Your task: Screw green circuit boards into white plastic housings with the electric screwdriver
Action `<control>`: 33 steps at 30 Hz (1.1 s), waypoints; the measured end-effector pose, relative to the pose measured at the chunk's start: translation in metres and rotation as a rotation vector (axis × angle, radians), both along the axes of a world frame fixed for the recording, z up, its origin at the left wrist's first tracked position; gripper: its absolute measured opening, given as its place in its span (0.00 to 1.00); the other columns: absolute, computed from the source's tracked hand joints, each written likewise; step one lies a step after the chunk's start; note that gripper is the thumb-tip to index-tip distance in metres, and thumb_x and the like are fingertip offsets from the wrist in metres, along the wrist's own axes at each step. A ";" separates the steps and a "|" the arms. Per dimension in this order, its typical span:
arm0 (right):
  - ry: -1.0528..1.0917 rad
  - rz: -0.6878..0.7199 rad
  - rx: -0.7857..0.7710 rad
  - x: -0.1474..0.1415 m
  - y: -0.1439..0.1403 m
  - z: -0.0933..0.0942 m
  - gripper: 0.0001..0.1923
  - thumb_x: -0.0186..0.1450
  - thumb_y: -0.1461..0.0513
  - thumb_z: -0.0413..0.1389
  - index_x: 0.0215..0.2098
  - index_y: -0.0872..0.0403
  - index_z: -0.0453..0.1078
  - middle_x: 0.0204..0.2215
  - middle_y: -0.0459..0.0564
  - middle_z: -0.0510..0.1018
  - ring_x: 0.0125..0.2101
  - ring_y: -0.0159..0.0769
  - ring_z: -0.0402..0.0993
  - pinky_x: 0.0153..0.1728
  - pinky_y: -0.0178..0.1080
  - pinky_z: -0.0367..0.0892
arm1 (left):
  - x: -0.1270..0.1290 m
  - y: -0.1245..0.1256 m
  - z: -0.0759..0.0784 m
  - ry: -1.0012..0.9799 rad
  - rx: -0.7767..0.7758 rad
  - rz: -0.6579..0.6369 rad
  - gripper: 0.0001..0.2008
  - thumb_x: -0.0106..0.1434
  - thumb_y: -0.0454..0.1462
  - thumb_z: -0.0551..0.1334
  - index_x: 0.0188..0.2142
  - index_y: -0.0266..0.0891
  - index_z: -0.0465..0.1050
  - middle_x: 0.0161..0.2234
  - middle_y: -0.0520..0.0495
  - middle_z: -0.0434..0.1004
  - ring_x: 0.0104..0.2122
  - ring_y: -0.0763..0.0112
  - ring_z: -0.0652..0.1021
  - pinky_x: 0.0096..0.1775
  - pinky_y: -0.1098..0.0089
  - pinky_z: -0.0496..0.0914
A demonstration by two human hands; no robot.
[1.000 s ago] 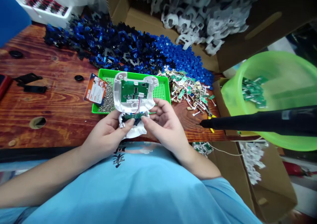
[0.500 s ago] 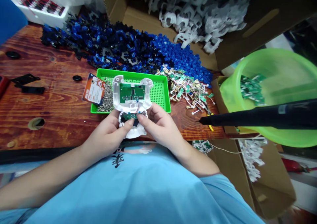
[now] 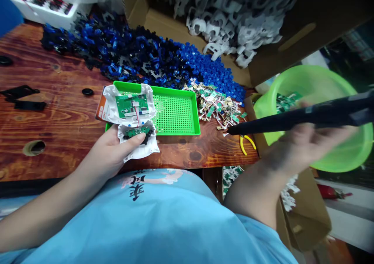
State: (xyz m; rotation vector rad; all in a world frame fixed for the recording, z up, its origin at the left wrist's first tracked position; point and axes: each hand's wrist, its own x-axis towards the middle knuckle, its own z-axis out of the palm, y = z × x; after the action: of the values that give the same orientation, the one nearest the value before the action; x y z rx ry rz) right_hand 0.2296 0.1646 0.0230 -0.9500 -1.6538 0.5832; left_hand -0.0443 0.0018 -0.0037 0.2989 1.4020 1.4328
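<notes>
My left hand [image 3: 117, 147] grips an opened white game controller [image 3: 128, 120], its thumb across the lower half. The two shell halves lie one above the other, joined by thin wires, each with a green circuit board inside. Under the upper half is a green perforated tray [image 3: 175, 131], and a printed card [image 3: 102, 109] is partly covered at its left. On the right, my right hand [image 3: 304, 143], smeared by motion, is closed around a black electric screwdriver [image 3: 274, 120]. The tool's tip points left, over the table near the small wired boards [image 3: 216, 104].
Black and blue plastic parts [image 3: 122, 50] and blue pieces [image 3: 207, 65] are heaped at the back. A cardboard box [image 3: 163, 20] holds white shells. Yellow-handled pliers [image 3: 247, 144] lie by the green tub [image 3: 321, 73]. Black parts [image 3: 29, 104] are at left.
My right hand has let go of the controller and moved right to the screwdriver, which is now tilted. My left hand has shifted left with the controller, uncovering more of the tray.
</notes>
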 end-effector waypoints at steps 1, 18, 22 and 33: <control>0.121 -0.039 0.057 -0.007 0.003 -0.006 0.17 0.59 0.53 0.60 0.46 0.39 0.69 0.49 0.41 0.74 0.47 0.37 0.76 0.43 0.41 0.73 | -0.001 -0.001 0.001 0.019 -0.007 0.017 0.14 0.48 0.38 0.74 0.36 0.41 0.80 0.39 0.48 0.85 0.50 0.54 0.79 0.50 0.66 0.74; 0.281 0.312 -0.054 -0.156 0.020 -0.019 0.20 0.66 0.42 0.40 0.36 0.47 0.57 0.14 0.39 0.62 0.15 0.32 0.66 0.16 0.36 0.63 | -0.012 -0.001 -0.019 -0.118 -0.027 -0.055 0.13 0.50 0.38 0.73 0.35 0.39 0.79 0.37 0.47 0.85 0.43 0.57 0.82 0.45 0.67 0.76; 0.081 0.387 -0.077 -0.191 0.032 -0.036 0.28 0.63 0.34 0.35 0.38 0.46 0.54 0.16 0.39 0.59 0.15 0.30 0.62 0.18 0.36 0.61 | -0.012 -0.002 -0.024 -0.124 -0.003 -0.072 0.14 0.52 0.38 0.72 0.38 0.37 0.77 0.48 0.45 0.81 0.50 0.55 0.79 0.51 0.63 0.73; 0.096 0.469 -0.071 -0.210 0.031 -0.050 0.27 0.62 0.34 0.38 0.38 0.46 0.54 0.17 0.39 0.61 0.14 0.30 0.62 0.19 0.37 0.60 | -0.012 0.001 -0.026 -0.165 -0.008 -0.072 0.20 0.54 0.38 0.71 0.45 0.37 0.74 0.46 0.45 0.83 0.44 0.58 0.82 0.47 0.64 0.75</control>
State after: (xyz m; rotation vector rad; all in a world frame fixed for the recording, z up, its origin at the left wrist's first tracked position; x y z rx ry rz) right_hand 0.0197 0.1958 -0.0270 -0.5692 -1.7856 0.9913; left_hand -0.0563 0.0026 -0.0300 0.2189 1.2504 1.3613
